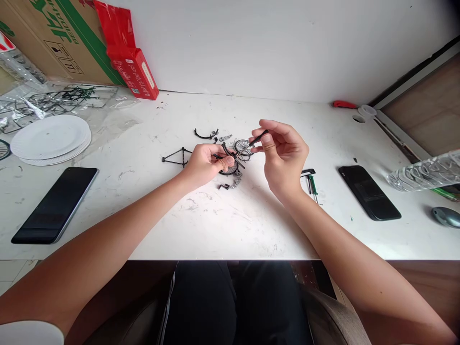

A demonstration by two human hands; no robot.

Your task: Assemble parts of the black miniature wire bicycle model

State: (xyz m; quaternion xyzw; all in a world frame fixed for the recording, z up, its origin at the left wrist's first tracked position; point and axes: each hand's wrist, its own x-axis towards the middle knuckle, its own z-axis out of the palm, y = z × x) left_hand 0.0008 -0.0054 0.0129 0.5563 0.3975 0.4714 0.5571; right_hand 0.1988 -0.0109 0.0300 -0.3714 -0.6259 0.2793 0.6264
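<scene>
- White table (251, 230): work held just above its middle.
- Left hand (206, 163): fingers closed on small wheel assembly (232, 165), thumb on the wheel.
- Right hand (283, 153): pinching thin black tool (257, 140), tip at second wheel (243, 146).
- Triangular frame (177, 157): on table, just beside left hand.

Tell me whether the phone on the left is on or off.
Off, as far as shows: the phone lies flat on the table with a dark, blank screen.

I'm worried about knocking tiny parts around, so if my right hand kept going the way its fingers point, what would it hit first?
Probably the small wheel just beyond the fingertips of the right hand, which points leftward toward the left hand. Depth is unclear from this single view.
</scene>
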